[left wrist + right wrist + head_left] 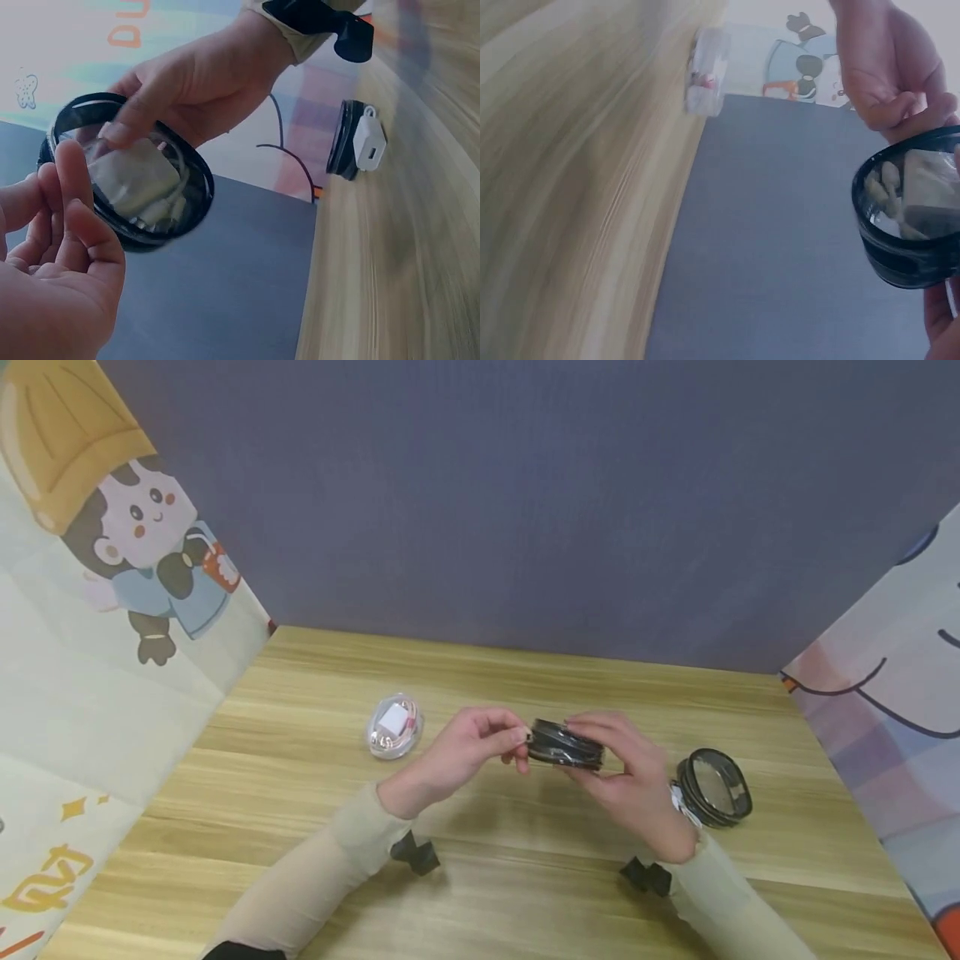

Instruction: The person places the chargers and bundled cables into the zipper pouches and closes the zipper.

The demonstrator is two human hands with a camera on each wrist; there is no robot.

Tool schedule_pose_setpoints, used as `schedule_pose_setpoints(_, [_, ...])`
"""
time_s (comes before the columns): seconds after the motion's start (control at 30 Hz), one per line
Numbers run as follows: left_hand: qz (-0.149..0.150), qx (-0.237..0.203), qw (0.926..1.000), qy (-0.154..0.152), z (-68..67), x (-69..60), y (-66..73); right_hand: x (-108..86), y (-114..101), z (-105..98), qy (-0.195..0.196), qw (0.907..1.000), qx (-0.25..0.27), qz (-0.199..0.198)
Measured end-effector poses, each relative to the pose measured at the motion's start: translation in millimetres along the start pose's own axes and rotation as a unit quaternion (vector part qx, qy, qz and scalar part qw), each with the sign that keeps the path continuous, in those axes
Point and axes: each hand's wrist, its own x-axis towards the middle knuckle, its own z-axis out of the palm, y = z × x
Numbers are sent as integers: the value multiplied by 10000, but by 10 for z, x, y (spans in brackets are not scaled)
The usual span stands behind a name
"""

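Observation:
Above the middle of the table, a black oval case with a clear window is held up on edge. My right hand grips it from the right, thumb below and fingers on top. At its left end my left hand pinches a small part of the edge between thumb and forefinger; the fingertips hide most of that part. Through the window in the left wrist view, a white charger block and a pale cable show inside. The right wrist view shows the same case's black rim.
A clear oval case with a white charger and cable lies to the left on the wooden table. Another black oval case lies right of my right hand, beside a white charger. A grey-blue panel stands behind.

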Motion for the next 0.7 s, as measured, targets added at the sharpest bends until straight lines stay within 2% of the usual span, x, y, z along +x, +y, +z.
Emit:
schedule_pose_setpoints(0.07, [29,-52,10000,-35,0,-3,9,15,-31,0,223,9980,578,123])
schedule_pose_setpoints(0.17, [46,-43,9999,-92,0,-1,12,42,-77,8,511,9887,1403,166])
schedule_pose_setpoints(0.23, [36,42,9999,-109,-1,1,11,60,-106,12,624,9829,1727,110])
schedule_pose_setpoints(0.37, [-8,288,9995,-98,-8,3,-7,87,-156,7,730,9811,1791,-10])
schedule_pose_setpoints(0.57, [-62,591,9982,-67,-20,-4,-21,118,-201,-7,678,9890,1307,-104])
schedule_pose_setpoints(0.7, [-34,594,9982,-78,-13,-6,-13,135,-204,-4,630,9890,1329,-123])
